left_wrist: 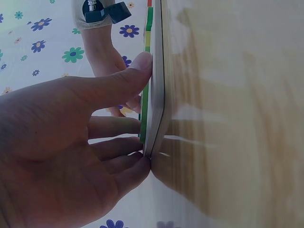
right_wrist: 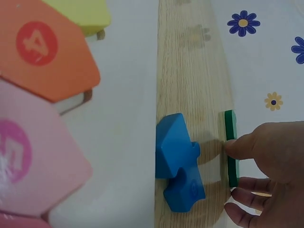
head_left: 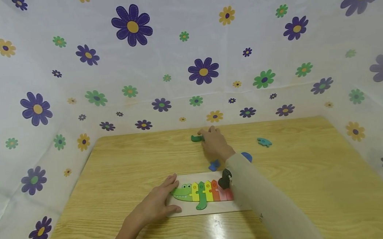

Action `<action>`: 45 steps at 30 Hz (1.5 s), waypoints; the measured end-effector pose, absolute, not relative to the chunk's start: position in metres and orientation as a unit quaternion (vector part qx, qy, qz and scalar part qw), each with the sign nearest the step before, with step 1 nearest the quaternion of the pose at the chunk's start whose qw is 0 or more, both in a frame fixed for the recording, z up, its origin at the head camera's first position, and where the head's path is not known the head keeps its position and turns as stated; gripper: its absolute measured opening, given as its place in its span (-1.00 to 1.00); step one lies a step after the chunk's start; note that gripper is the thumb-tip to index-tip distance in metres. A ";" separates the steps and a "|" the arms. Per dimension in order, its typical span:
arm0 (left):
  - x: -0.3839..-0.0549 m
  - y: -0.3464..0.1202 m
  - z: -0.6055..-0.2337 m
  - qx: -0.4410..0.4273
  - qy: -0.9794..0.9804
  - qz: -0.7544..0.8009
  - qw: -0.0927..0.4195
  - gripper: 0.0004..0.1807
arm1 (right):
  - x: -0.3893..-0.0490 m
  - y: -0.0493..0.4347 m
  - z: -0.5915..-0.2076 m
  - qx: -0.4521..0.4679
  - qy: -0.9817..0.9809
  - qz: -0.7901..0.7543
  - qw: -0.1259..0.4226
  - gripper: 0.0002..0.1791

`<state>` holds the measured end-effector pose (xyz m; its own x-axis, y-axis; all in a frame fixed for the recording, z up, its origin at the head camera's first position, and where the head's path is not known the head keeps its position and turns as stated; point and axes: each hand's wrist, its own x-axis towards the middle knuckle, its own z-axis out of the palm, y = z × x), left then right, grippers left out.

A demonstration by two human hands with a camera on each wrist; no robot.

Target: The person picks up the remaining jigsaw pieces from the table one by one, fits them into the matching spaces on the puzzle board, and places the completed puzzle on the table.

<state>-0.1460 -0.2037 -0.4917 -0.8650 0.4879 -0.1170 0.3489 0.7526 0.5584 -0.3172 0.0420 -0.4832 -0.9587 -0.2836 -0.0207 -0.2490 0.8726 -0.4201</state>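
A crocodile puzzle board [head_left: 187, 213] lies on the table, with green, yellow, orange and pink pieces on it. My left hand [head_left: 157, 201] rests on its left end, thumb near the front edge and straight fingers at the far corner. Beyond the board, my right hand [head_left: 215, 141] pinches a dark green puzzle piece [head_left: 197, 138] lying on the table. In the right wrist view the thumb presses the near side of this green piece [right_wrist: 231, 166]; the fingers are partly hidden. Blue pieces [right_wrist: 178, 156] lie between the board and that hand.
A teal piece [head_left: 264, 141] lies to the right on the wooden table [head_left: 131, 156]. Another blue piece [head_left: 247, 156] is partly hidden by the right sleeve [head_left: 268, 199]. A flower-printed white sheet [head_left: 171, 51] hangs behind and at both sides of the table.
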 end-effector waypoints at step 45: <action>-0.145 -0.204 -0.491 0.230 0.929 0.262 0.122 -0.08 | -0.311 0.056 -0.486 -0.117 0.977 -0.177 0.027 -0.53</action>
